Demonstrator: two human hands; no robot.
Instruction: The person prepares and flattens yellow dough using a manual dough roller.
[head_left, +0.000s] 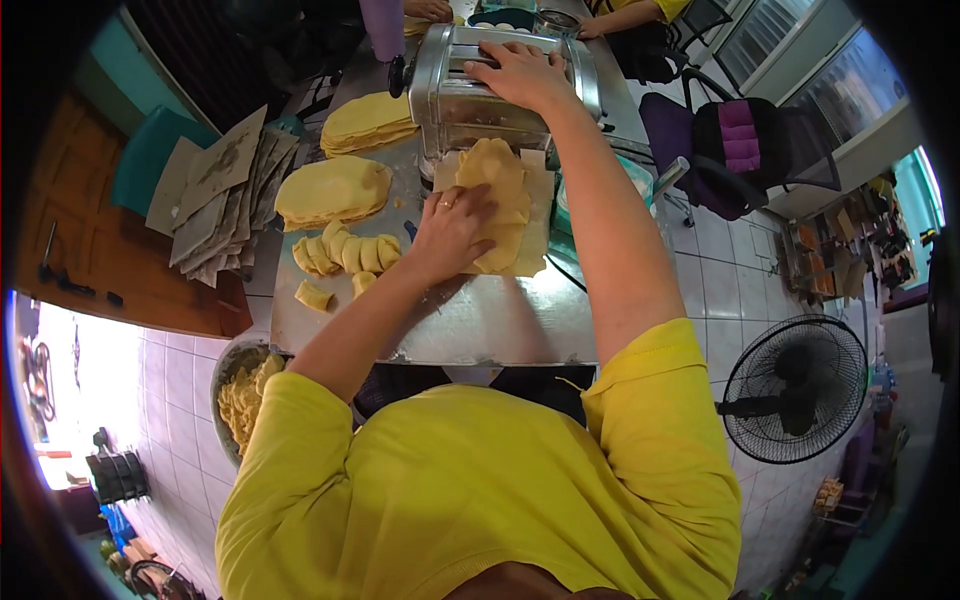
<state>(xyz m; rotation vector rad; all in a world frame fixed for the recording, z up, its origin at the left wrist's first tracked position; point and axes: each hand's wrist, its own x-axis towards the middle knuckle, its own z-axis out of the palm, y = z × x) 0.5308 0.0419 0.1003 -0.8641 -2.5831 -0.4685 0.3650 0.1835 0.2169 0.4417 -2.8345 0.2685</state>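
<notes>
My left hand [455, 232], with a ring on one finger, rests with its fingers spread on a flat yellow dough sheet [497, 205]. The sheet lies on a light brown board [538, 205] in front of a metal dough sheeter [445, 110]. On top of the sheeter lies my right hand [522, 75], palm down with fingers stretched out. Left of my left hand are two stacks of flattened dough [333, 190] [368, 122]. Nearer to me are several rolled dough pieces [350, 250] and a small cut dough piece [313, 296].
A bowl of rough dough [245, 395] stands below the left edge of the metal table [480, 345]. Stacked cardboard sheets [225, 200] lie at the left. Office chairs [740, 150] and a fan [795, 390] stand at the right. Other people's hands [428, 10] [592, 27] show behind the sheeter.
</notes>
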